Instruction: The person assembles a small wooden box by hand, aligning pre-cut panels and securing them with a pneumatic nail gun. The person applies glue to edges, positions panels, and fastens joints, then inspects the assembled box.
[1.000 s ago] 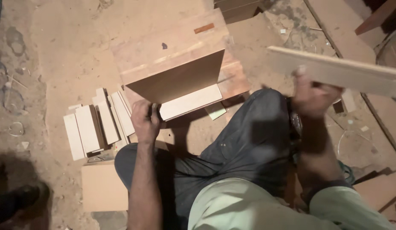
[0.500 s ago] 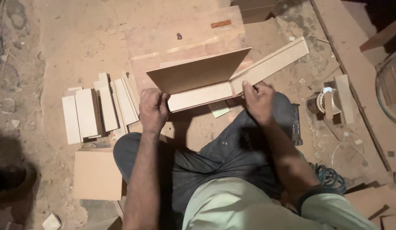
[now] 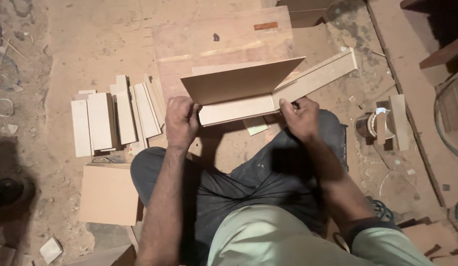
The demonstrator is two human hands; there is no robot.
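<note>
A person sits on a dusty workshop floor with knees bent, seen from above, wearing dark trousers and a pale green shirt. The left hand (image 3: 181, 120) grips the left end of a half-built open box of pale brown fibreboard panels (image 3: 239, 93), fingers curled over the near edge of its light base panel. The box rests just beyond the knees, on top of a large flat reddish plywood sheet (image 3: 224, 37) that lies on the floor. One broad brown panel stands tilted up along the far side of the box, forming a wall above the base. The right hand (image 3: 299, 118) grasps the near end of a long narrow pale fibreboard strip (image 3: 320, 76), thumb on top, pressing it against the right end of the box; the strip runs away to the far right at an angle. To the left of the box, a row of short pale wooden slats (image 3: 113, 120) lies side by side on the floor, some overlapping. Nearer and to the left, beside the person's left leg, lies a square brown fibreboard panel (image 3: 109, 194). To the right, well apart from the right hand, a small round tin (image 3: 368, 125) stands next to an upright pale wooden offcut (image 3: 399, 120). Sawdust and scraps cover the ground.
</note>
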